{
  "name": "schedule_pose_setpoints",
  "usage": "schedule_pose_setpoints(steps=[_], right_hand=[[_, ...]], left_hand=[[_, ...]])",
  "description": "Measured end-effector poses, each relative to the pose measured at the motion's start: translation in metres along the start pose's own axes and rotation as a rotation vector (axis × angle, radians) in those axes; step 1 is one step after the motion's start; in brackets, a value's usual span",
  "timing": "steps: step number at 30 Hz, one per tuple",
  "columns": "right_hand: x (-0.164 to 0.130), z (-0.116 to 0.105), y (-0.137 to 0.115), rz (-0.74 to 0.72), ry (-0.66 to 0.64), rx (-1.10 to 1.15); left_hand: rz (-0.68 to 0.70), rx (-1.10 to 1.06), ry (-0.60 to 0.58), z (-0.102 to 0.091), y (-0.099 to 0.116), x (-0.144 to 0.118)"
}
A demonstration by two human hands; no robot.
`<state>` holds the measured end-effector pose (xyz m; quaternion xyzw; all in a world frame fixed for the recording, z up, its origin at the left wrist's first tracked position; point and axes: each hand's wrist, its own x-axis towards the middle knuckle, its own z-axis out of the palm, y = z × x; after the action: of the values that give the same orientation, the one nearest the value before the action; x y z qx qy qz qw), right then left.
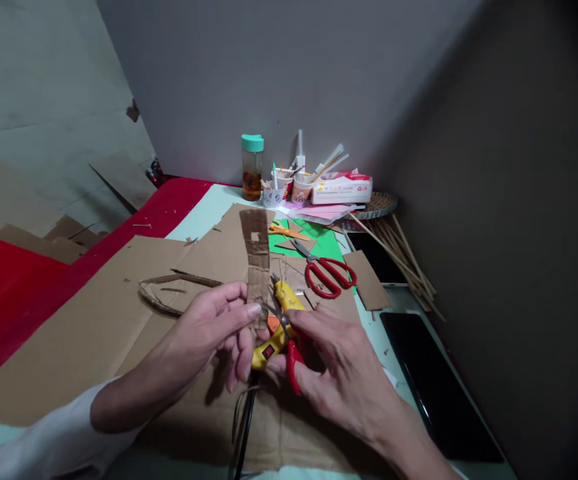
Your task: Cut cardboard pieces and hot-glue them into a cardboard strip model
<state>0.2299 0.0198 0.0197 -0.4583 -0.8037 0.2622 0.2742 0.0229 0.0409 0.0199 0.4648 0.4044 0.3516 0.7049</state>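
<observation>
1. The cardboard strip [257, 257] stands nearly upright over the middle of the table, a small hole cut near its top. Its lower end is pinched between the thumb and fingertips of the left hand [219, 323].
2. The right hand [336, 367] has its fingers curled through the red handles of a pair of scissors [283, 333] – the blades meet the strip's lower edge right beside the left fingertips. Can't tell how far apart the blades are, they're tiny here.
3. Just under both hands lies a yellow glue gun [281, 320], its nozzle pointing toward the far edge, its black cord [245, 427] running off the near edge.
4. All of that sits on a big cardboard sheet [93, 333] that covers most of the table's left and middle. A curled cardboard offcut [169, 290] rests on it just left of the left hand.
5. A second pair of red scissors [326, 270] lies shut past the hands, partly on green paper [326, 243], with a small cardboard piece [371, 283] just to the right.
6. The far edge is the messy bit – a jar with a teal lid [252, 167], paper cups of sticks [289, 183], and a tissue pack [341, 189].
7. Along the right edge: a bundle of wooden sticks [403, 257], a phone [376, 257], and a dark tablet [433, 387] nearer the near corner.
</observation>
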Motion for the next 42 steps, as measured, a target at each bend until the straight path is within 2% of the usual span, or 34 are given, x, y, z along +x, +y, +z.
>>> schedule_pose_setpoints(steps=[4,9,17,25,34,38,42], right_hand=[[-0.002,-0.003,0.004,-0.029,-0.046,-0.218],[-0.001,-0.006,0.008,-0.093,-0.051,-0.389],[-0.002,-0.002,0.01,-0.199,-0.009,-0.46],[-0.002,-0.004,0.011,-0.298,0.012,-0.456],[0.002,-0.004,0.012,-0.381,0.018,-0.555],[0.004,-0.004,0.015,-0.458,0.054,-0.611],[0.006,-0.005,0.018,-0.521,0.075,-0.597]], left_hand=[[0.033,0.056,0.029,-0.006,0.005,0.0],[-0.058,0.068,0.084,-0.006,0.007,-0.006],[-0.201,0.127,0.059,-0.008,0.004,-0.01],[-0.317,0.017,-0.015,-0.007,0.007,-0.013],[-0.367,0.027,-0.041,-0.006,0.009,-0.013],[-0.386,0.079,-0.09,-0.007,0.014,-0.01],[-0.437,0.106,-0.086,-0.007,0.015,-0.007]])
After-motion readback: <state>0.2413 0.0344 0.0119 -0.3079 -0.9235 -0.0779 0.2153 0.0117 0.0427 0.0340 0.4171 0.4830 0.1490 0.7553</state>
